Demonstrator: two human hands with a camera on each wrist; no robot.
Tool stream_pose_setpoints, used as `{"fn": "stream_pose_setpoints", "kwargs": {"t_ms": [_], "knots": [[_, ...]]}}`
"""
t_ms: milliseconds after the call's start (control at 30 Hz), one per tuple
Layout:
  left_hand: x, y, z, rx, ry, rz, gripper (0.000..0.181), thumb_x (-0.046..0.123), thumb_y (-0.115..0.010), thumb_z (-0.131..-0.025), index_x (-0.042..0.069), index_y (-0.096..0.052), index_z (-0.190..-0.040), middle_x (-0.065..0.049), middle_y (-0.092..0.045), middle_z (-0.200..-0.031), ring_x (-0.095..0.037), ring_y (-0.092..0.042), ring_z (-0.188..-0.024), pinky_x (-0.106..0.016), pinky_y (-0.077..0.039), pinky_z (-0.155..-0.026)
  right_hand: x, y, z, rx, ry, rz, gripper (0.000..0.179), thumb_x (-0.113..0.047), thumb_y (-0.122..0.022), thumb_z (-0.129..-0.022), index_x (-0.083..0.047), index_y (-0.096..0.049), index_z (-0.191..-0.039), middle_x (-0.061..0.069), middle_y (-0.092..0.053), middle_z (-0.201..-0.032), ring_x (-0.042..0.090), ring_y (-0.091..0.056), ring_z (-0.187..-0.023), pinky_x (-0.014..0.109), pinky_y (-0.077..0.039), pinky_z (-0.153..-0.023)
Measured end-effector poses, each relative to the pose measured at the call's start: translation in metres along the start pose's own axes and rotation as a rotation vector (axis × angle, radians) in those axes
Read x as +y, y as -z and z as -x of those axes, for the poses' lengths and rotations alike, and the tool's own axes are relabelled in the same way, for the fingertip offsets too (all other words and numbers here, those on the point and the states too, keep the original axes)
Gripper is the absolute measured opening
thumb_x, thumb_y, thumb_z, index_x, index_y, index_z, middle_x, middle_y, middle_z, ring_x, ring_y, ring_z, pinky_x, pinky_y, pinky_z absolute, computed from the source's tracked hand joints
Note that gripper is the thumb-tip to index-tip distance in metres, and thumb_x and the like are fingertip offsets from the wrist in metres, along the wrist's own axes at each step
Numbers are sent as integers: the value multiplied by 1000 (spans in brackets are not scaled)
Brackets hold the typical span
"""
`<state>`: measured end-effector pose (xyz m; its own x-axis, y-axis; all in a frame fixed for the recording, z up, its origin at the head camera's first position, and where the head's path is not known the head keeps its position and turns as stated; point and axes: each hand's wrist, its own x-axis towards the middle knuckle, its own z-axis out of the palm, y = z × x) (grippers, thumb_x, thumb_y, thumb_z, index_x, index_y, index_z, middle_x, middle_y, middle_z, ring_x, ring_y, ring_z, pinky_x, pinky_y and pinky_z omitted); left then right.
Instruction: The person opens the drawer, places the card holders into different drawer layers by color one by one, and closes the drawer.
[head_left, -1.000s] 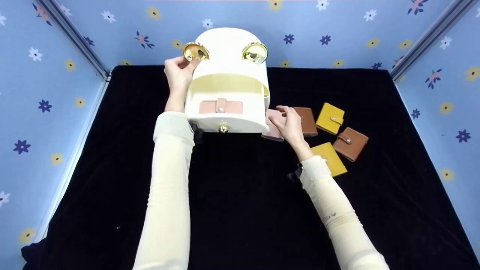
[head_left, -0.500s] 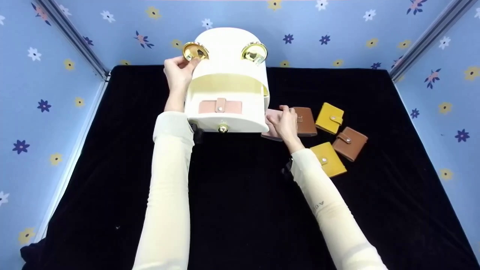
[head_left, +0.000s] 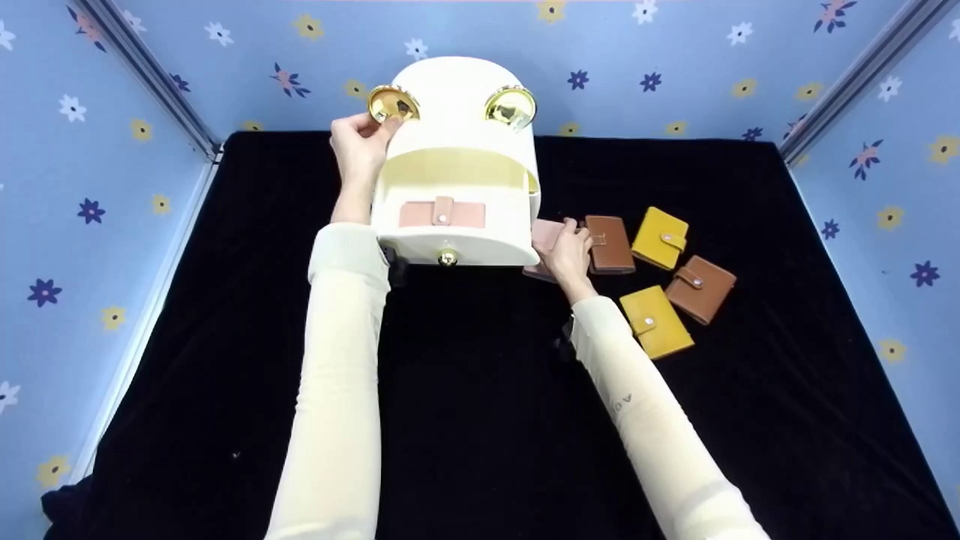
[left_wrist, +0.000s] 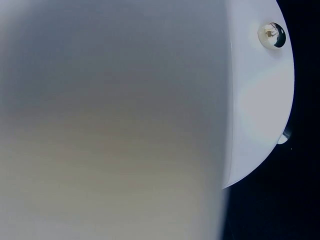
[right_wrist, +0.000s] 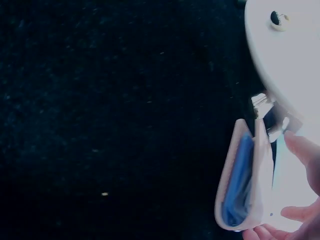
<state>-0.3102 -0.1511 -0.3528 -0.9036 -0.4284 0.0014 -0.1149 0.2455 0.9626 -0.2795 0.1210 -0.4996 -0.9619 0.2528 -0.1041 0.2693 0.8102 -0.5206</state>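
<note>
A white rounded drawer box (head_left: 457, 97) stands at the back, with two gold domed ornaments on top. My left hand (head_left: 361, 146) pinches the left gold ornament (head_left: 394, 103) between thumb and fingers. The drawer (head_left: 499, 229) is pulled out and holds a pink wallet (head_left: 465, 214) with a snap strap. Right of the drawer, my right hand (head_left: 568, 251) grips a second pink wallet (head_left: 546, 234) across its width. The right wrist view shows that wallet end-on, blue inside, with fingers (right_wrist: 265, 232) at its folded edge and the thumb near the other side.
Beside the right hand lie a brown wallet (head_left: 611, 247), a yellow one (head_left: 660, 236), another brown one (head_left: 703, 289) and another yellow one (head_left: 658, 322). Black cloth (head_left: 480, 420) covers the table. Flowered blue panels (head_left: 675, 67) enclose it. White blur fills most of the left wrist view.
My right hand has moved left and down onto the pink wallet beside the drawer, its fingers closing round it. The left hand keeps its hold on the gold ornament.
</note>
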Motion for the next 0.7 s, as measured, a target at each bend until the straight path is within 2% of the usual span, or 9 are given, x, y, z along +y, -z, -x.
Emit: {"fn": "stream_pose_setpoints", "kwargs": {"t_ms": [200, 400, 567, 700], "knots": [[-2, -1, 0, 9, -29, -27, 23, 23, -69, -77, 5, -70, -91, -1, -64, -74, -11, -58, -68, -21, -44, -66, 2, -4, 0, 18, -4, 14, 73, -33, -69, -75, -3, -32, -130, 26, -33, -123, 39, -32, -113, 50, -41, -82], [-1, -1, 0, -2, -5, -17, 24, 22, -69, -77, 5, -70, -94, -4, -66, -82, -13, -59, -74, -22, -45, -69, 1, -8, 1, 10, -23, 20, 70, -28, -69, -75, -2, -33, -129, 27, -32, -122, 40, -31, -112, 51, -41, -81], [0, -1, 0, -6, 7, -2, 24, 22, -70, -77, 5, -69, -96, -5, -67, -86, -14, -59, -77, -22, -45, -70, 1, -11, 1, -15, -58, 40, 75, -28, -73, -69, 0, -32, -126, 28, -32, -119, 41, -32, -110, 49, -42, -80], [0, 0, 0, -9, 10, 6, 24, 22, -70, -77, 5, -69, -95, -4, -66, -84, -13, -59, -74, -22, -45, -69, 0, -12, 1, -35, -81, 48, 81, -27, -77, -65, 0, -30, -126, 28, -32, -119, 41, -33, -109, 49, -42, -79]]}}
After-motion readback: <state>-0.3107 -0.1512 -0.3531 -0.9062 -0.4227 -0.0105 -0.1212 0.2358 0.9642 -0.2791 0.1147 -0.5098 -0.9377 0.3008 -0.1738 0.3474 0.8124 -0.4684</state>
